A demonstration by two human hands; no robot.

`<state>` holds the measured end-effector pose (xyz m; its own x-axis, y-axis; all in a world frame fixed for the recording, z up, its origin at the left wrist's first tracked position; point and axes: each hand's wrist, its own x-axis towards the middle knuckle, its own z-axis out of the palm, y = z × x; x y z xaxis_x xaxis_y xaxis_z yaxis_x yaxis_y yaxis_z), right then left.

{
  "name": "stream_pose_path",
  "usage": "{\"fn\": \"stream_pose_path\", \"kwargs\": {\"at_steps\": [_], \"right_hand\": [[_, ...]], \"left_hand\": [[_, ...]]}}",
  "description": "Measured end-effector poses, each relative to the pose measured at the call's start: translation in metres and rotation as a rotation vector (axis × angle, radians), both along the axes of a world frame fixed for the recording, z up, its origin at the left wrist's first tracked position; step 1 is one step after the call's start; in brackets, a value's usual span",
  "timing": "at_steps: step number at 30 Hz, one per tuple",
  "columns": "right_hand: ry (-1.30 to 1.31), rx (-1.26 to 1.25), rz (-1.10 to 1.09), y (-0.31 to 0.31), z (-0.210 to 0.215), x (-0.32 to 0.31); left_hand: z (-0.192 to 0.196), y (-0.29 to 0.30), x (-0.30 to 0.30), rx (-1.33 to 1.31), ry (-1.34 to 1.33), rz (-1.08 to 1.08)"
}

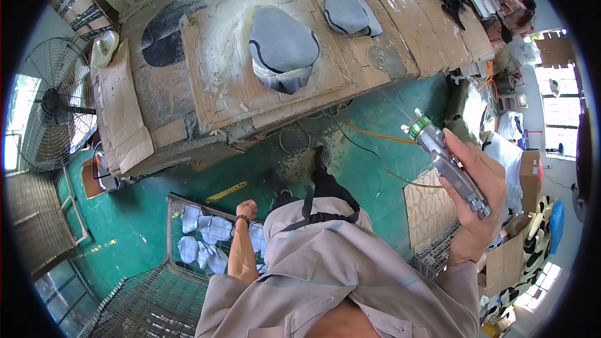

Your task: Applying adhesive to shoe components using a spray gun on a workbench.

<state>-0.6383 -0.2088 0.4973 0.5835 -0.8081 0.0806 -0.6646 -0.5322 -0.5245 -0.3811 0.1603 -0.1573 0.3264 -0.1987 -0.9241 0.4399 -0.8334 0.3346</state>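
Counter: one (169,91), across the top of the frame, with cardboard (219,100) lying on it.
Rack: one (169,225), lower left of the frame.
Fan: one (53,103), left edge of the frame.
Big pad: one (285,40), top centre, on the cardboard; I judge it light, soft-faced and easily marked, so I'd lift it by both sides, low down.
Small pad: one (347,14), right of the big pad; likely just as light, best taken by its edges.
Grey pieces: at least five (216,228), in the rack; they overlap and my arm hides part, so I can't count them all.
Gun: one (443,164), right of the frame, held up in the air; it looks like metal, so probably stiff, fairly heavy and slick if wet. The body is where to hold it, clear of the nozzle end.
Right grip: one (487,178), wrapped around the gun's body.
Left grip: one (246,209), by the rack, nothing visible in it; whether my fingers are spread or pressed together, I can't tell.
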Motion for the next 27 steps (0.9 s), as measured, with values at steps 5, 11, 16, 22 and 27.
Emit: {"fn": "stream_pose_path", "kwargs": {"at_steps": [5, 11, 16, 22, 27], "right_hand": [[0.015, 0.030, -0.043, 0.036, 0.005, 0.028], [0.088, -0.109, 0.010, 0.089, 0.015, 0.066], [0.102, -0.201, 0.226, 0.113, 0.014, 0.080], [0.151, -0.267, 0.414, 0.136, 0.017, 0.081], [0.136, -0.296, 0.316, 0.157, 0.012, 0.067]], "left_hand": [[-0.021, 0.046, -0.001, -0.044, 0.096, 0.173], [-0.029, 0.043, 0.005, -0.099, 0.118, 0.153], [-0.029, 0.047, 0.013, -0.151, 0.062, 0.188], [-0.034, 0.046, 0.010, -0.129, 0.036, 0.183], [-0.040, 0.050, 0.003, -0.134, 0.079, 0.178]]}}
